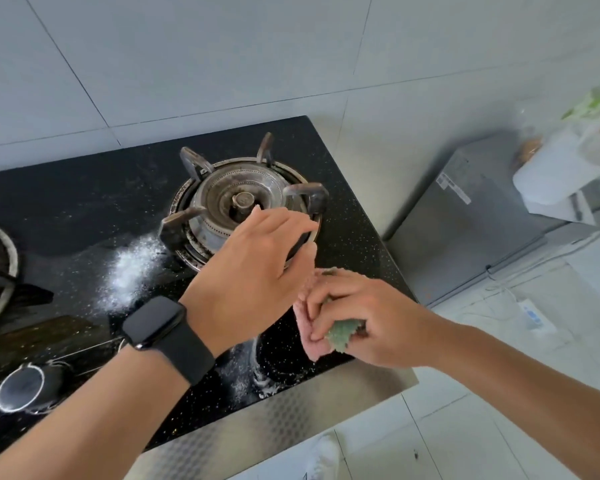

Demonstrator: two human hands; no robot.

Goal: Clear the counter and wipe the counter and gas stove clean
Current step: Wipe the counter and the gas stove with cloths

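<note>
Noted black speckled gas stove [84,209] sunk in steel tabletop [257,431], with its right and front edges in view and a steel strip along the front. Found left hand [253,271], wearing dark wristwatch [160,323], over right burner [243,199], fingers curled about a dark front arm of pan support [194,161]. Found right hand [361,323] just beside it at the stove's front right corner, fingers pinching bunched pink and green cloth [342,332]; cannot tell whether cloth touches glass. Logged white powder [132,268] spread on open glass left of burner, more around front knob [267,362]. Logged left knob [21,393] near front edge. Seen grey appliance [465,220] beyond right edge, standing lower.
</note>
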